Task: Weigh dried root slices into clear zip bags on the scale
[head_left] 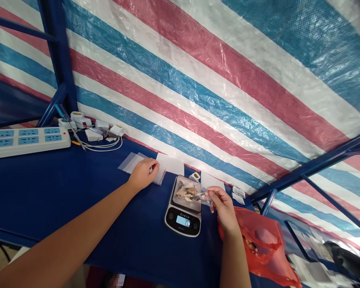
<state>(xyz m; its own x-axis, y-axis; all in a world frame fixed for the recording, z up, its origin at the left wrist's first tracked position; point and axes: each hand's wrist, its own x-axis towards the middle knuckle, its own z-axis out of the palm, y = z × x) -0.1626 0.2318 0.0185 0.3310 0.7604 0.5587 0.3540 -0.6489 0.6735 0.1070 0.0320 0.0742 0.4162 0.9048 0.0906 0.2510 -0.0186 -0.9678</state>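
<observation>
A digital scale (183, 218) with a lit display stands on the blue table. On its pan lies a clear plastic bag (187, 191) with brownish dried pieces inside. My right hand (222, 206) pinches the open-looking end of this bag at the pan's right side. Left of the scale, my left hand (143, 173) rests on a stack of flat clear bags (159, 176), its fingers curled together; whatever lies between them is too small to make out.
A power strip (30, 140) sits at the left, with white chargers and cables (102, 130) beside it. White papers (171, 163) lie behind the scale. A red plastic bag (264, 244) with pieces inside is at the right. Striped sheeting (174, 100) hangs behind the table.
</observation>
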